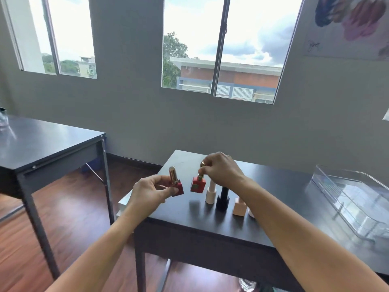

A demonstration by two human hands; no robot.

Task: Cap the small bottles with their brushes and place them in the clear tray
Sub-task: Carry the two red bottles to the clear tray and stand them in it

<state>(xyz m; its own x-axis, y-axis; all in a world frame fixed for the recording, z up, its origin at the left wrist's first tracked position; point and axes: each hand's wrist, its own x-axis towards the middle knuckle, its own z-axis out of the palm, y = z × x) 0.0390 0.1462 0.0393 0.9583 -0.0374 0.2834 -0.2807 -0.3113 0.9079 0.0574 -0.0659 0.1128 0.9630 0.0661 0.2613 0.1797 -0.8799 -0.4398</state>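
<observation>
My left hand [150, 191] pinches the square base of a red bottle [177, 187] with a gold cap, held above the table's left edge. My right hand [221, 169] grips the gold cap of a second red bottle [197, 184], lifted just above the black table [280, 199]. Standing on the table beneath my right forearm are a white bottle [210, 193], a black bottle [222, 200] and a peach square bottle [239, 207]. Another pale item behind my right forearm is mostly hidden. The clear tray [355, 199] sits at the table's right end, with nothing visible in it.
A second dark table [42, 144] stands to the left, across a gap of wooden floor. A grey wall with windows lies behind. A white box [124, 204] shows beside the table's left edge, behind my left hand.
</observation>
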